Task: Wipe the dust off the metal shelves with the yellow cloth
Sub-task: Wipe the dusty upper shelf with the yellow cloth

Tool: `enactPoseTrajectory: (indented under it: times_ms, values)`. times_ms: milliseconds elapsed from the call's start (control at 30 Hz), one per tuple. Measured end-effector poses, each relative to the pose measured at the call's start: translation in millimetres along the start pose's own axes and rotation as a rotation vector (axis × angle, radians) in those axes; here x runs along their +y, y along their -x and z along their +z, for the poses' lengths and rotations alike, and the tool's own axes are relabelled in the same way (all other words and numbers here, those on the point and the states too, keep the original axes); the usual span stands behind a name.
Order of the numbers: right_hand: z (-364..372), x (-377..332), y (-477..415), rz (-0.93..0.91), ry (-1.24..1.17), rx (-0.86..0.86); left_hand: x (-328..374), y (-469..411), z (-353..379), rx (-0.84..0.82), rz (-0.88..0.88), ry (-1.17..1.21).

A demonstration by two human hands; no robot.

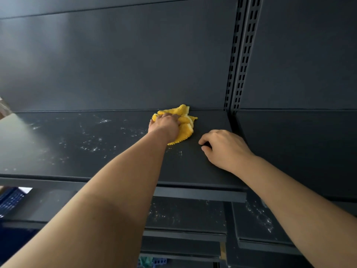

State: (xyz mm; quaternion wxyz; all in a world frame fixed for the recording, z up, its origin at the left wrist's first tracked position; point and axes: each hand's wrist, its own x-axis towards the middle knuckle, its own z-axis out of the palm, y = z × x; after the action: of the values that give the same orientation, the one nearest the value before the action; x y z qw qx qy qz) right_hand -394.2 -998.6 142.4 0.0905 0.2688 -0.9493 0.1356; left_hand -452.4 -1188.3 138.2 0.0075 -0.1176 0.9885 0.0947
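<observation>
Dusty metal shelf point(96, 144): left hand point(166, 125) grips bunched yellow cloth point(186, 123), partly covering it; right hand point(225, 148) rests nearby, fingers curled, tips unseen.

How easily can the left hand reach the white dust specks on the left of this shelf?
Probably yes: the left hand, holding the yellow cloth, sits just right of the dust specks on the same shelf, with only bare surface between them.
</observation>
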Motion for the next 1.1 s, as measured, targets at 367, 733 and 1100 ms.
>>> enactPoseTrajectory:
  times_ms: [367,733,1100]
  values:
    - [13.1,-37.5,-5.7,0.213,0.224,0.061,-97.2,6.4,-20.2,-0.015,-0.054,0.008]
    - [14.1,-20.5,16.2,0.285,0.109,-0.094,-109.6,38.5,-19.2,0.068,-0.073,-0.045]
    - [6.1,-13.5,28.9,0.146,-0.060,-0.093,-42.7,83.0,-12.0,-0.037,-0.009,-0.053]
